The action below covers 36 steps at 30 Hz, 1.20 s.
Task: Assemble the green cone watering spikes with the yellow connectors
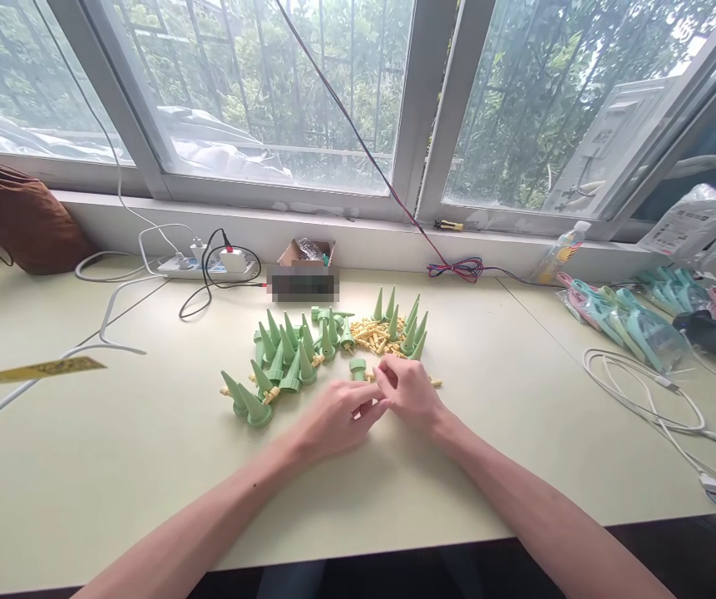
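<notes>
Both my hands meet over the middle of the table, fingertips together. My left hand (340, 418) has its fingers curled and pinched; what lies between them is hidden. My right hand (411, 391) is also closed in a pinch, touching the left fingers, and its grip is covered too. Just beyond the fingers shows a green capped piece (358, 367) with a bit of yellow beside it; I cannot tell whether it is held. Green plastic cone spikes (291, 378), some with yellow valves, cluster to the left. Behind my right hand lies a heap of small yellow valve pieces (370, 336), ringed by more cones.
A power strip (174, 266) with plugs and cables stands at the back left, near a brown drawstring bag (21, 216). A small cardboard box (288, 252) is at the back. Right: a bottle (562, 251), bagged pastel plastic items (629, 320) and white cables (644, 391).
</notes>
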{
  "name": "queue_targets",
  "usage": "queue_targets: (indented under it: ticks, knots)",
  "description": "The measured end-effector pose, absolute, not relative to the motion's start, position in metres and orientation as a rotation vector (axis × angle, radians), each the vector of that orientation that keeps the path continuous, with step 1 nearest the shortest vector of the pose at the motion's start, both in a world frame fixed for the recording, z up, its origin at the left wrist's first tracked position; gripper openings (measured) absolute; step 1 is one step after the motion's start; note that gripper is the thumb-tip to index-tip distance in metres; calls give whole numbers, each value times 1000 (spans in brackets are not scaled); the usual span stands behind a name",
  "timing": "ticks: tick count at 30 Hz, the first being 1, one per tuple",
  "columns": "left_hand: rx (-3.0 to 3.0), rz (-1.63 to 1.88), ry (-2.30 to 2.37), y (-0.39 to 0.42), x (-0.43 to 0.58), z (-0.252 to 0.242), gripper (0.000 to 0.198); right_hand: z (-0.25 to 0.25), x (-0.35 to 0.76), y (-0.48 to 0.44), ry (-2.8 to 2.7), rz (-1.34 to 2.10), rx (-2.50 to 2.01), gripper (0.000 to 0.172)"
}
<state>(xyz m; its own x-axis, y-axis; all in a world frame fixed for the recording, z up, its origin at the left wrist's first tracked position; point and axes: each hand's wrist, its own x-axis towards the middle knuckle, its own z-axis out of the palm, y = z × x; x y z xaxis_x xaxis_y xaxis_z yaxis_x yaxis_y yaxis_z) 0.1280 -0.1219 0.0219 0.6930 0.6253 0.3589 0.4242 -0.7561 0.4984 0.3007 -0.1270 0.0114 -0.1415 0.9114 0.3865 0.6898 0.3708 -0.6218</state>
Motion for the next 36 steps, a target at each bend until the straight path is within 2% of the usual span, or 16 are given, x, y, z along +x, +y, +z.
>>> queue_targets:
  ticks: [7, 9, 13, 17, 22, 36]
  knots:
    - [2537, 715, 834, -124, 129, 25, 36, 13, 305, -126, -1828, 213, -1501, 34]
    - [2544, 708, 830, -124, 129, 25, 35, 15, 305, -126, -1799, 169, -1552, 31]
    - [2558, 700, 825, -125, 129, 25, 35, 19, 306, -126, -1777, 163, -1681, 12]
    - [2570, 685, 822, -124, 129, 25, 36, 19, 306, -124, -1821, 155, -1821, 25]
    - [2581, 684, 822, -124, 129, 25, 36, 18, 307, -123, -1866, 159, -1881, 33]
    - [2634, 687, 786, -126, 130, 26, 37, 17, 309, -122, -1878, 170, -1968, 32]
